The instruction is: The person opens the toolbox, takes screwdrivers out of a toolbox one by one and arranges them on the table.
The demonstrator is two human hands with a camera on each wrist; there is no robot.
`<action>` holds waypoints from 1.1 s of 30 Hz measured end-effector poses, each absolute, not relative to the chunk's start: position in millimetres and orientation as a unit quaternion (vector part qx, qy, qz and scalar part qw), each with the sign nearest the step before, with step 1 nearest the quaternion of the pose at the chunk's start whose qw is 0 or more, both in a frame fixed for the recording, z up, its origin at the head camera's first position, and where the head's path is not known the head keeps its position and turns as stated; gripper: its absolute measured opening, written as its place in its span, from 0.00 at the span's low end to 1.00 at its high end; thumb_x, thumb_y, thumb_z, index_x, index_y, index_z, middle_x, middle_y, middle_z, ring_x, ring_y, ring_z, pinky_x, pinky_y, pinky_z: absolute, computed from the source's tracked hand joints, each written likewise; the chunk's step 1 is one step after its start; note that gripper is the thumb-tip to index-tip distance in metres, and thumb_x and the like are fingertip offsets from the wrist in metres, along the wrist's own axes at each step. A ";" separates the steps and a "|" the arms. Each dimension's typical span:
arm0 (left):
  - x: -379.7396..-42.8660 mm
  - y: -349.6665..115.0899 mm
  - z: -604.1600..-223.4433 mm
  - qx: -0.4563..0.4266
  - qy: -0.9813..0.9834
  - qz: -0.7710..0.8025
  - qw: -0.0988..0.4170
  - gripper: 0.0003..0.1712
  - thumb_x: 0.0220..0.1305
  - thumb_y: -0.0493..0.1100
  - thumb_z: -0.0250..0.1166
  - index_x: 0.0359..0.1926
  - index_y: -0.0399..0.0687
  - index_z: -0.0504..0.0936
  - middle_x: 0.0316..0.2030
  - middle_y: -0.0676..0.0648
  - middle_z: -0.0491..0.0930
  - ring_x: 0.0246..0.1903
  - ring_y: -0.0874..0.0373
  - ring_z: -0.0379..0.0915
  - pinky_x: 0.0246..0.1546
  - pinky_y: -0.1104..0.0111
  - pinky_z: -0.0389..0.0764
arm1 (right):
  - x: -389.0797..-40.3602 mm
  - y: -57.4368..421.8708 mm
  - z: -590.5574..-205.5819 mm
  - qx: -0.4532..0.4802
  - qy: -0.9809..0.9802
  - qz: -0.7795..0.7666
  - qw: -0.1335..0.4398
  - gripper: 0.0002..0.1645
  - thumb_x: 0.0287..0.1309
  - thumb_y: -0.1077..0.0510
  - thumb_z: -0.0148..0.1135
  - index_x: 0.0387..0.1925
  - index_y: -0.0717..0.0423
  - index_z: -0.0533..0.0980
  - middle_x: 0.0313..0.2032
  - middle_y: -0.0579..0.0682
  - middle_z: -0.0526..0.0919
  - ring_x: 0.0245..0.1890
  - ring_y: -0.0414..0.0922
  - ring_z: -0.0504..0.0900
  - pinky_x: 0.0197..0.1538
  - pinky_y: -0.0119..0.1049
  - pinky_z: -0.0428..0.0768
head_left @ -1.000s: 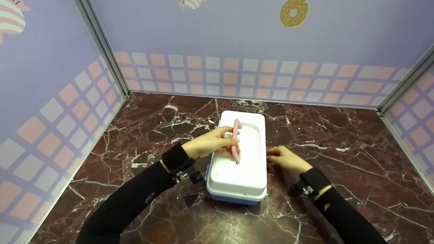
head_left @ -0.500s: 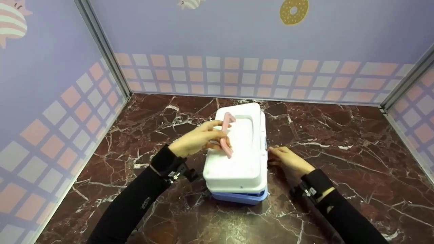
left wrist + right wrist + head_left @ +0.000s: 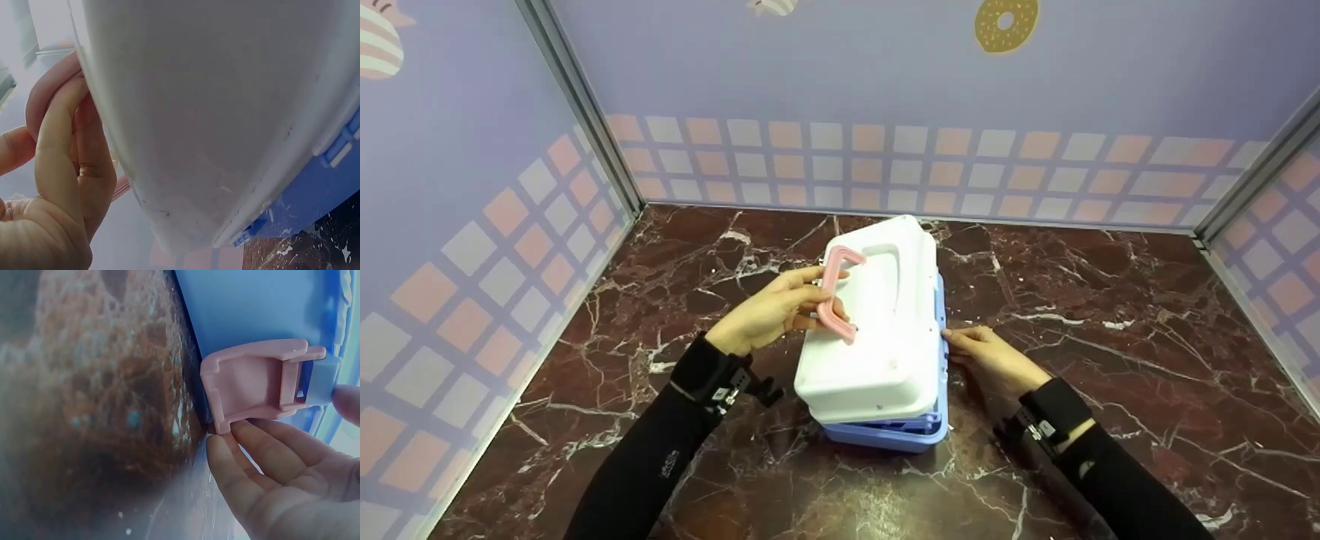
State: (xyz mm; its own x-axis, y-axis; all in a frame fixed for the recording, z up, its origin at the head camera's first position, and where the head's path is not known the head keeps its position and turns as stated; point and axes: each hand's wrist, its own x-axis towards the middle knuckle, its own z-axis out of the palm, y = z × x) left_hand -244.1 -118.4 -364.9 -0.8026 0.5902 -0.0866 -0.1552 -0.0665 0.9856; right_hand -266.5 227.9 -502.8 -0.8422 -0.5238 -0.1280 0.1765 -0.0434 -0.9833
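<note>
A storage box stands on the table with its white lid [image 3: 877, 360] raised on the right side and tilted to the left. Below it shows the blue base [image 3: 896, 441], its inside mostly hidden. My left hand [image 3: 769, 309] grips the pink carrying handle [image 3: 830, 281] on the lid; in the left wrist view its fingers curl through the handle [image 3: 48, 93]. Against the base's right side is my right hand [image 3: 994, 356]. In the right wrist view its fingers hold the lower side of a pink latch [image 3: 247, 382], while the thumb touches the blue rim.
Dark red marbled table [image 3: 1110, 390] surrounds the box. Patterned panels, including the back wall [image 3: 877, 82], enclose the table behind and at both sides. Blue hinges [image 3: 340, 143] join lid and base on the left.
The left hand has moved left with the handle, and the lid has gone from lying flat on the base to tilted up along its right edge. The right hand has stayed beside the base.
</note>
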 end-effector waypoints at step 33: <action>-245.8 -172.7 -375.6 0.133 0.625 0.741 0.204 0.30 0.70 0.28 0.45 0.72 0.27 0.56 0.31 0.47 0.81 0.31 0.59 0.83 0.42 0.66 0.88 | -241.7 213.6 -472.0 -0.133 0.668 -0.699 0.217 0.18 0.76 0.57 0.45 0.42 0.60 0.81 0.37 0.46 0.87 0.38 0.38 0.84 0.48 0.31 0.84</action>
State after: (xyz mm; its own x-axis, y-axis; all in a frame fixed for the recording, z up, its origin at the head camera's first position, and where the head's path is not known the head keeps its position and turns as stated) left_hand -245.8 -172.7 -375.6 -0.8815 0.4686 -0.0578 -0.1360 -0.1347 0.9815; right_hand -241.7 213.6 -472.0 -0.8705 -0.4809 -0.1045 0.1262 -0.0130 -0.9919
